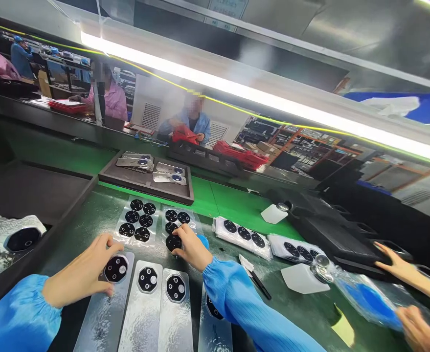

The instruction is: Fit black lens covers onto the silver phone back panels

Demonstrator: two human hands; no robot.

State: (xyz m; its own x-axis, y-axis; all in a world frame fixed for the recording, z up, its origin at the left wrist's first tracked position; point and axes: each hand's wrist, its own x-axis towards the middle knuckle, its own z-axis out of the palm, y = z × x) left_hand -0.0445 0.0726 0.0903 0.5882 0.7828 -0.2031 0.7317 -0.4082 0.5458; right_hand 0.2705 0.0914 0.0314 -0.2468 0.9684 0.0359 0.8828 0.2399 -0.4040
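Note:
My left hand (84,268) curves over the upper end of the leftmost silver phone back cover (104,318), thumb and fingers apart around its black camera area (116,269). Between the thumb and fingertips of my right hand (192,246) is a black octagonal camera lens cover (173,242), at the lower left of a clear sheet (196,226) of such pieces. Another sheet (125,240) of black lens covers lies to its left. Beside the leftmost cover lie two more silver phone back covers (141,318) (176,325); my right sleeve partly hides another (215,337).
A dark tray (147,186) with stacked covers stands behind the sheets. Rightward are bagged lens covers (244,237), a black-handled tool (260,285), white bottles (303,278) (273,213) and yellow paper (343,328). Another person's hands (401,266) reach in at right; co-workers sit beyond.

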